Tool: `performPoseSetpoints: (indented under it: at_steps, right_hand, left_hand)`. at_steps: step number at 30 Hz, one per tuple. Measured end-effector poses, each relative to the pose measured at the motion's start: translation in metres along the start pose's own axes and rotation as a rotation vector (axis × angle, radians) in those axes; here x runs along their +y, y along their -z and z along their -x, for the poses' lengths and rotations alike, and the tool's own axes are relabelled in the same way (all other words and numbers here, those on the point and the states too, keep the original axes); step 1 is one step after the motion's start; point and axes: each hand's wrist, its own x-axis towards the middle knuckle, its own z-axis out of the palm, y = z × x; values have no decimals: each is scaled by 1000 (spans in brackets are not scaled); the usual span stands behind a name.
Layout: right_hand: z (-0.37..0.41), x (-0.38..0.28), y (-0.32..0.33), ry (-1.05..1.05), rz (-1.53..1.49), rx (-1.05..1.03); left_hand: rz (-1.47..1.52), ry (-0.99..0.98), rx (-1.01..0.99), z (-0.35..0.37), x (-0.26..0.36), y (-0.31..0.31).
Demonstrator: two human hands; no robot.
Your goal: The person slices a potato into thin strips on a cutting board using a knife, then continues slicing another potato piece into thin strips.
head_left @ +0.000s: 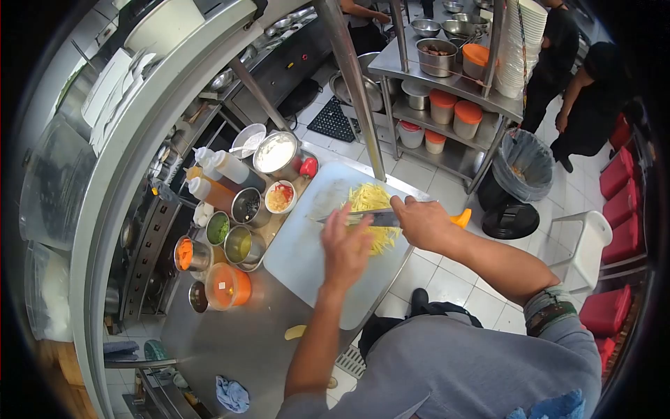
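My right hand (426,222) is wrapped around the yellow-orange handle of a knife (380,218), whose blade points left across the cutting board. Close to the blade's tip is my left hand (345,251), somewhat blurred, its fingers apart and overlapping the blade in this view. Thin pale-yellow strips (368,197) lie heaped on both sides of the blade. Under them is a white cutting board (300,241), with wet smears near its upper left. A yellow piece (295,332) rests on the steel table off the board's lower left edge.
Left of the board stand squeeze bottles (230,167), metal containers (244,248), a bowl of chopped food (280,197) and an orange tub (228,286). A red pepper (308,167) sits by the top corner. A steel post (356,91) rises behind. A blue cloth (232,394) lies lower left.
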Motion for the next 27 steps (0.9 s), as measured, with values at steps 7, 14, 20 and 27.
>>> performPoseSetpoints:
  at_steps: [7, 14, 20, 27]
  right_hand:
    - [30, 28, 37, 22, 53, 48]
    - [110, 108, 96, 39, -123, 73]
    - [131, 138, 16, -17, -626, -130]
    - [99, 69, -47, -7, -822, -398]
  left_hand:
    - [-122, 157, -32, 6, -37, -36]
    - [-222, 233, -14, 48, -56, 18]
    - [-276, 592, -189, 213, -82, 109]
    - [-99, 660, -339, 259, -58, 118]
